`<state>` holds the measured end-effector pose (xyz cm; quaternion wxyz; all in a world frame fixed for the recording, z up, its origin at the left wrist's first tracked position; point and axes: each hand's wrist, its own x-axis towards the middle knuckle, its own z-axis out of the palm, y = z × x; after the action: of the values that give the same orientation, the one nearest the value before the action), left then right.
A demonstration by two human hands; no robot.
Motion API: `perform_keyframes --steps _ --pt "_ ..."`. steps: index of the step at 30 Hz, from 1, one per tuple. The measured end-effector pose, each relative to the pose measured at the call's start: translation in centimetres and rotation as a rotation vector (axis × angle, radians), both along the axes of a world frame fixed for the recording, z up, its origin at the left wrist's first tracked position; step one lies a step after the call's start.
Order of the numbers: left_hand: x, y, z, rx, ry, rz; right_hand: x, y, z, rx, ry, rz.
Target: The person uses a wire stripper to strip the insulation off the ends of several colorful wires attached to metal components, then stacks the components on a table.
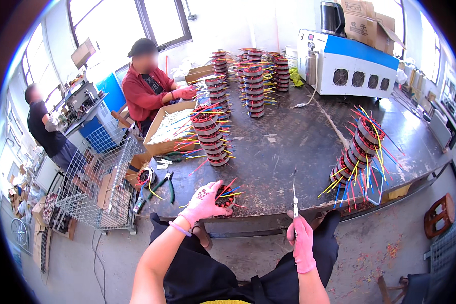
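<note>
While the left hand (201,201) holds a wired stator (225,198) between fingers and thumb at the near edge of the workbench (266,175), the right hand (302,239) grips a slim pointed tool (295,203), directed toward the far side. A cardboard box (362,24) at the far right bears printed characters (357,11).

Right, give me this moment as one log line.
left hand: gripping wired ring; right hand: holding slim tool; wired stacks: on table

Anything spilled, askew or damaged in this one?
Small coloured scraps lie strewn over the floor at right, looking like untidied litter. The right-hand stator stack seems to lean, though fisheye distortion may explain that.
</note>
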<state>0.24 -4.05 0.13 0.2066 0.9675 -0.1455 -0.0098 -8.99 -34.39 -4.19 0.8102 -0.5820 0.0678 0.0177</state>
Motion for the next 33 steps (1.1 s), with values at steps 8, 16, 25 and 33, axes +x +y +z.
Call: perform_keyframes --steps 8,16,25,33 --pt "-2.5 -0.1 4.9 0.519 -0.208 -0.159 0.0 0.5 -0.3 -0.036 0.006 0.026" --pt "-13.0 -11.2 17.0 0.65 -0.268 -0.291 -0.2 0.9 -0.3 -0.04 0.022 0.018" --pt "-16.0 -15.5 14.9 0.533 -0.183 -0.504 -0.1 0.6 -2.6 0.064 -0.01 -0.045" --pt "-15.9 -15.3 14.2 0.484 -0.089 -0.627 0.2 0.8 -1.8 0.05 -0.001 0.01"
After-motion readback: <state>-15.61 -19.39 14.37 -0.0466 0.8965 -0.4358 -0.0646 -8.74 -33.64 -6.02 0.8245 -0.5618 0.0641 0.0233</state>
